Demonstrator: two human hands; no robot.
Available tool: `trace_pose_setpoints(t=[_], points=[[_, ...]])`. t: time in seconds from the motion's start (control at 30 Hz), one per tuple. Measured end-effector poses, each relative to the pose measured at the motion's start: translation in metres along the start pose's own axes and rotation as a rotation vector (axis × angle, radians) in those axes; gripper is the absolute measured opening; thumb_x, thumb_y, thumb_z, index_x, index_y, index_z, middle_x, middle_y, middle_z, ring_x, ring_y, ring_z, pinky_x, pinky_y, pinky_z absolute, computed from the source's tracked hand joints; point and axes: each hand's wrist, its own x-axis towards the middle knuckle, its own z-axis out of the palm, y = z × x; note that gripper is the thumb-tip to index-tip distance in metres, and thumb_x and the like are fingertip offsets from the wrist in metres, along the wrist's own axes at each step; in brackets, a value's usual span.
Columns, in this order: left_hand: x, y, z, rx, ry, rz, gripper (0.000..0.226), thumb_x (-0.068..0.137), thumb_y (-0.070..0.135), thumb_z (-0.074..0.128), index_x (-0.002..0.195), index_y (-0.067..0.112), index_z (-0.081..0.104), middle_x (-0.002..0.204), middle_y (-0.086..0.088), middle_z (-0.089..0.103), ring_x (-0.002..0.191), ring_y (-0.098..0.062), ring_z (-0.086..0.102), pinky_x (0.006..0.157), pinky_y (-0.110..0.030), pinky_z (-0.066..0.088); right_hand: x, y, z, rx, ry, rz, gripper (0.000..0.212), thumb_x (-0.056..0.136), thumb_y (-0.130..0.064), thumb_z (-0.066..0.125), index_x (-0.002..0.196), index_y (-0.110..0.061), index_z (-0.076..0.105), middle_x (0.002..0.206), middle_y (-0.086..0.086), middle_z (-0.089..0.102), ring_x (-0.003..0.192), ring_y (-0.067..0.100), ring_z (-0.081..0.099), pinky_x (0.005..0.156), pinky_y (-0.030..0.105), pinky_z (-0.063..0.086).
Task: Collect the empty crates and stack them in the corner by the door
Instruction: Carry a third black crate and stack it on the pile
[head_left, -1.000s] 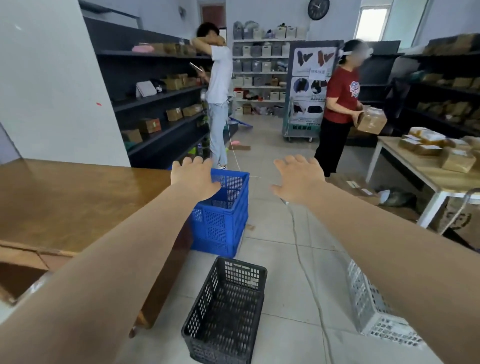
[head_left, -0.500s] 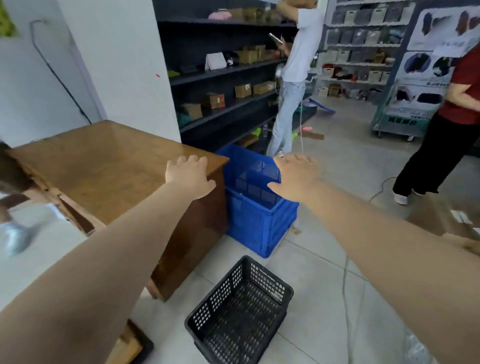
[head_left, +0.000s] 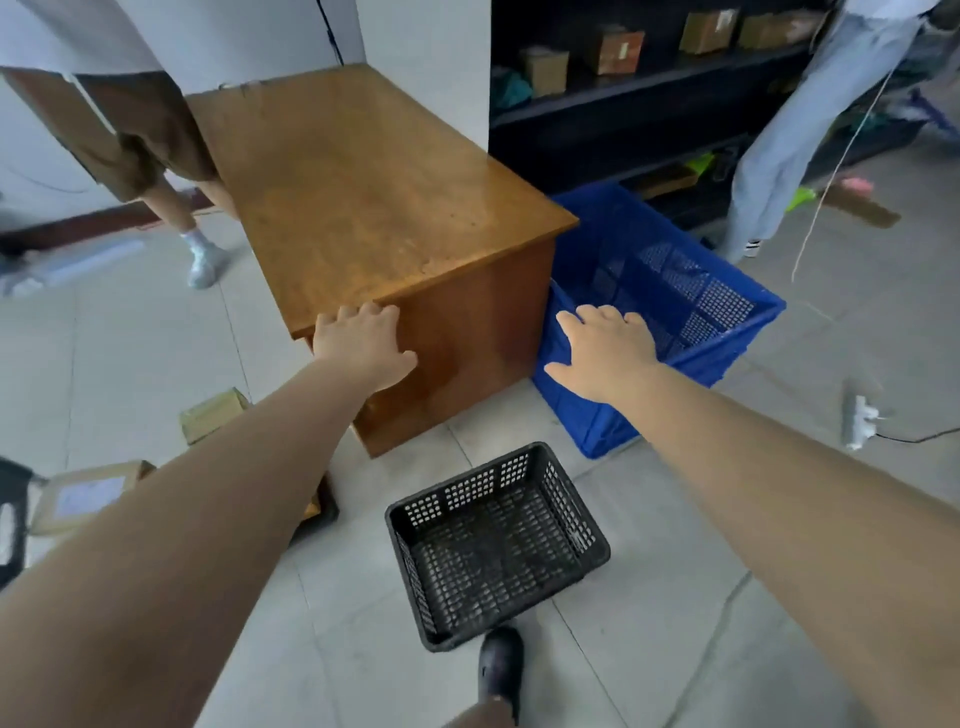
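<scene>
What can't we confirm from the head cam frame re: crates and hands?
- Blue crate: near-left corner hidden behind the right hand; whether that hand touches the rim can't be told.
- Left hand: contact with the wooden desk unclear; palm faces away.
- Black crate: looks empty, but the mesh floor is dark.
- Door and stacking corner: out of frame.
- Shelf boxes: blurred, labels unreadable.
</scene>
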Motion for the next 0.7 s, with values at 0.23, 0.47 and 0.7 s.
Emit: trace_pose_setpoints(t=[0.23,0.47,0.7], points=[[0.043,-0.018,0.112,-0.068,-0.226,-0.143,0.055,0.092,0.048,0.048,0.139,0.019,0.041,0.139,-0.009,0.049,0.130,-0.033,0.042,0.107,-0.048,0.030,0.073,0.000,0.108,-0.030,-0.231,-0.086,0.066,0.093,-0.051,0.046,0.146,-0.014,0.030,0.142,0.007,0.042,0.131,0.028,0.039,0.100,0.041,0.034],[0.047,-0.021,0.236,-0.131,-0.481,-0.263,0.058,0.092,0.047,0.050,0.140,0.016,0.042,0.140,-0.011,0.049,0.129,-0.033,0.044,0.104,-0.045,0.034,0.107,0.013,0.237,0.000,-0.489,-0.095,0.064,0.094,-0.051,0.046,0.145,-0.015,0.032,0.143,0.008,0.041,0.129,0.029,0.041,0.097,0.038,0.038],[0.028,-0.001,0.394,-0.216,-0.692,-0.424,0.062,0.093,0.047,0.048,0.147,0.019,0.034,0.147,-0.007,0.044,0.133,-0.030,0.041,0.107,-0.043,0.032,0.130,0.006,0.398,0.050,-0.712,-0.061,0.069,0.094,-0.051,0.045,0.151,-0.018,0.022,0.152,0.006,0.034,0.135,0.029,0.036,0.104,0.041,0.034]])
